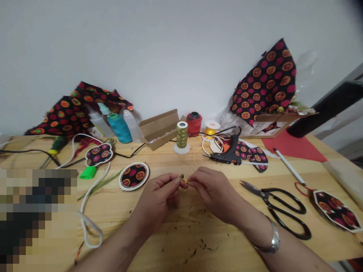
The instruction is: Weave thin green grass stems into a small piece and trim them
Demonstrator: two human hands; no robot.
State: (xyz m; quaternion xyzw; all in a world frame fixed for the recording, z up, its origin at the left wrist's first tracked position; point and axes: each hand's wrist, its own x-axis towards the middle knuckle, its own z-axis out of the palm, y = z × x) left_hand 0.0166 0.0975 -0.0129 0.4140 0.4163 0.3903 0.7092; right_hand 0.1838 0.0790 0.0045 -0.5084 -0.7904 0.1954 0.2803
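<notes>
My left hand (161, 192) pinches a small olive-green thread bundle (182, 176) between thumb and forefinger; most of it is hidden by the fingers. Yellow thread (185, 181) crosses the bundle's end. The thumb and forefinger of my right hand (208, 189) are closed on that thread, close to the left fingertips. Left of my hands lies a round fabric-covered ornament (134, 176) with a white rim. Loose green strands (106, 183) lie beyond it. Behind my hands stands a spool of olive thread (182, 136), and a yellow thread spool (211, 129) is farther right.
Large black-handled scissors (265, 194) and an octagonal ornament (336, 209) lie at right. A black glue gun (227, 153) rests behind my right hand. White cord (85, 204) loops across the left side. Bottles, a cardboard box (161, 130) and patterned fabric (263, 81) line the wall.
</notes>
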